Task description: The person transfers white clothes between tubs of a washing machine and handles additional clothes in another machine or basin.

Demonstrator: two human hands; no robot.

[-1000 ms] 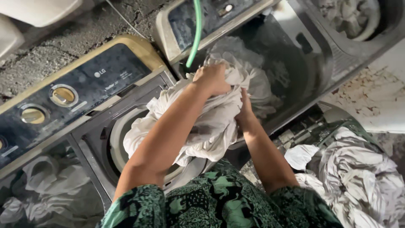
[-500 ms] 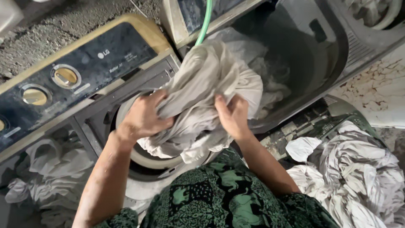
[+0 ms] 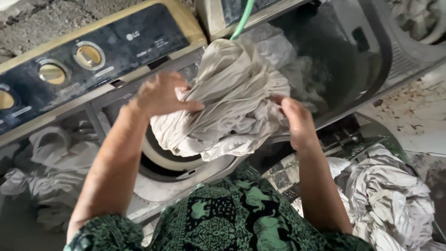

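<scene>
Since half a second ago the bundle of wet pale cloth (image 3: pixel 232 102) sits a little further right and spreads wider, draped over the rim between the round spin tub (image 3: pixel 162 162) and the dark wash tub (image 3: pixel 334 60). The left hand (image 3: pixel 160 95) has shifted up to the bundle's left edge, fingers curled into the folds, forearm slanting up from the lower left. The right hand (image 3: pixel 297 118) has moved out to the right edge (earlier it gripped nearer the middle), closed on the cloth, wrist bent inward. A green hose (image 3: pixel 244 21) dips behind the bundle. More crumpled laundry (image 3: pixel 395 195) lies heaped at the right, beside the person's green patterned garment (image 3: pixel 232 223).
</scene>
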